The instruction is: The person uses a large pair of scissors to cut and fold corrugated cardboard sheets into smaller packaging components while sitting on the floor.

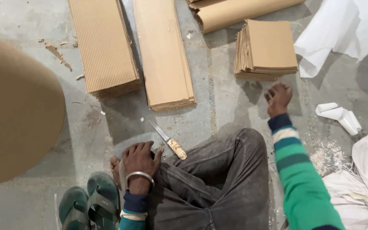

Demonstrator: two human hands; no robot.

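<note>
Looking down from the head camera, we take the knife [168, 140] as our landmark: one knife, pale handle and bare blade, lying flat on the concrete floor [226, 102]. Just below it and to the left, our left hand [139, 159] rests spread on the shin, holding nothing, with one metal bangle [139, 176] at the wrist. Up and well to the right of the knife, our right hand [278, 99] hangs with fingers loosely curled and empty, just short of the small square stack of cardboard pieces [267, 49]. We count two long stacks of cardboard above the knife: a ribbed one [104, 44] to the left and a smooth one [163, 53] directly above. One cardboard roll [239, 12] lies at the top edge. Far left of the knife bulges one large brown curved sheet [15, 110]. Two green sandals [90, 202] sit below and left. Right of the knife we see one white folded paper piece [339, 117] and white sheeting [346, 27].
</note>
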